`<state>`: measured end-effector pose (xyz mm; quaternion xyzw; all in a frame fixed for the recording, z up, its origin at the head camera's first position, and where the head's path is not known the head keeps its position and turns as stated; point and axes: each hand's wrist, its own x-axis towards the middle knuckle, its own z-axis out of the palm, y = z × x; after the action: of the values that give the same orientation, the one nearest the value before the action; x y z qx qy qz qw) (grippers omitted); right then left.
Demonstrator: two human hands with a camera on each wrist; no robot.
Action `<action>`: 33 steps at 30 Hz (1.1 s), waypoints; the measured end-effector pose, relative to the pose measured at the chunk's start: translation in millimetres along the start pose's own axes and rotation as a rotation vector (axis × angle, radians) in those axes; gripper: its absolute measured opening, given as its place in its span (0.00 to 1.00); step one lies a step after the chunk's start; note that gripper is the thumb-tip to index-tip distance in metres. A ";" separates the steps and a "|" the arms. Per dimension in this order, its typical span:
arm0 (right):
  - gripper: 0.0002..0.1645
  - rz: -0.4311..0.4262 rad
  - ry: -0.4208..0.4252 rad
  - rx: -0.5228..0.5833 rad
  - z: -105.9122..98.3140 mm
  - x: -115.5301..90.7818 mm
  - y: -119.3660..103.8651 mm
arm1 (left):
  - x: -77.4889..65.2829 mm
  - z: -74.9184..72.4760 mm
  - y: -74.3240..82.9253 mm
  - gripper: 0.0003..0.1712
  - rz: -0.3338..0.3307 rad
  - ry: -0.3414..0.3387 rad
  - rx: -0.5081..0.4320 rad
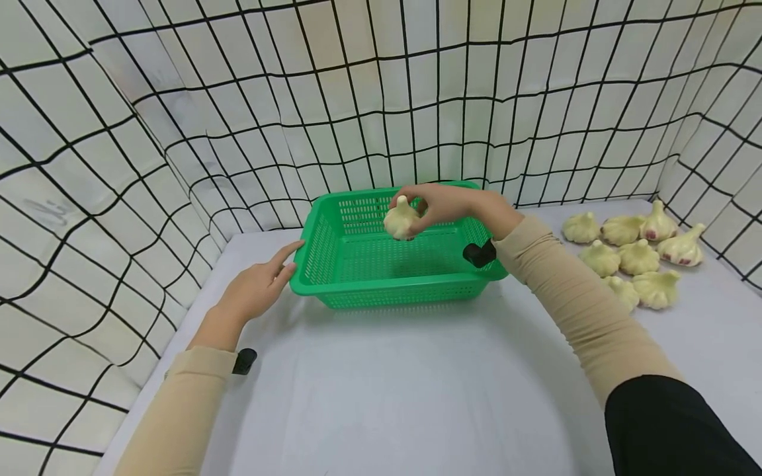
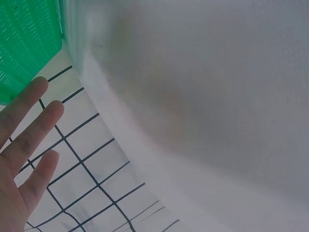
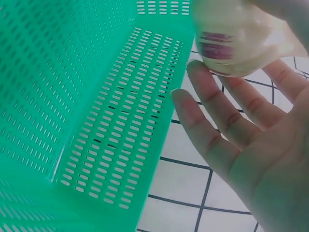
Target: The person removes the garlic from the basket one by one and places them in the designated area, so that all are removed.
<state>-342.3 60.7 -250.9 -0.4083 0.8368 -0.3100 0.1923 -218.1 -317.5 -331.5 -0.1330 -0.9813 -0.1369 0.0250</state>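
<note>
A green perforated plastic basket [image 1: 393,284] stands on the white table, and nothing lies on the part of its floor that shows. Above it, my right hand [image 1: 443,203] holds a pale garlic bulb [image 1: 401,219] with its stem pointing up. Purple streaks mark that garlic bulb [image 3: 231,43] in the right wrist view, where thumb and fingers grip it. My left hand [image 1: 253,287] touches the basket's left rim with its fingertips, the fingers fairly straight. In the left wrist view those spread fingers [image 2: 34,130] appear beside the basket's corner [image 2: 29,43].
Several more garlic bulbs [image 1: 637,256] lie grouped on the right side of the table [image 1: 381,390]. Black netting [image 1: 417,99] over white walls encloses the back and both sides. A black wrist device [image 1: 479,254] hangs under the right sleeve.
</note>
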 end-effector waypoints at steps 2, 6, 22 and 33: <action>0.33 -0.005 0.018 0.006 -0.1 -6.5 0.6 | -0.4 -0.6 0.5 0.33 0.001 0.000 0.001; 0.32 -0.013 0.067 0.015 -0.3 -22.7 3.3 | -0.7 -0.4 1.3 0.33 0.004 0.001 -0.002; 0.35 -0.066 0.185 0.097 4.3 -88.8 22.7 | 0.7 0.4 -0.1 0.33 0.011 0.008 -0.005; 0.35 0.051 0.268 0.146 -0.1 -140.7 34.9 | 0.7 0.8 -0.3 0.33 0.001 -0.002 0.000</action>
<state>-278.7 190.2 -264.8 -0.3268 0.8404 -0.4165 0.1157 -218.9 -317.4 -332.2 -0.1338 -0.9813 -0.1366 0.0241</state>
